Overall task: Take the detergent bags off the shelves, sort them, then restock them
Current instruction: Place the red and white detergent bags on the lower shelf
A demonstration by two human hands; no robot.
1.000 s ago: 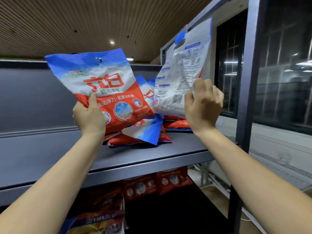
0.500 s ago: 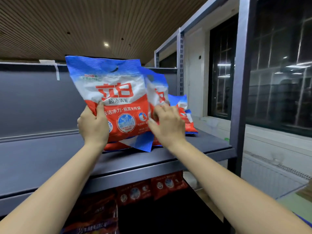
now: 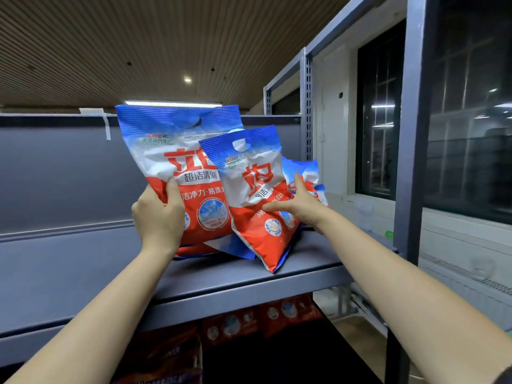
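Observation:
My left hand [image 3: 158,217] grips a large blue, white and red detergent bag [image 3: 166,151] by its lower left edge and holds it upright above the grey top shelf [image 3: 83,267]. My right hand [image 3: 302,206] holds a smaller detergent bag [image 3: 255,239] at its right edge, thumb across the front. This bag leans in front of the large one, its lower corner on the shelf. Another bag [image 3: 304,170] stands behind my right hand. Flat bags [image 3: 194,249] lie under the large one, mostly hidden.
A grey back panel [image 3: 55,173] closes the shelf's rear. Steel uprights [image 3: 410,134] stand at the right, with dark windows beyond. More red bags [image 3: 277,314] sit on the shelf below. The left half of the top shelf holds nothing.
My right hand dropped from a raised, back-facing bag to the pile and now has the smaller bag propped up in front. My left hand still holds the large bag upright.

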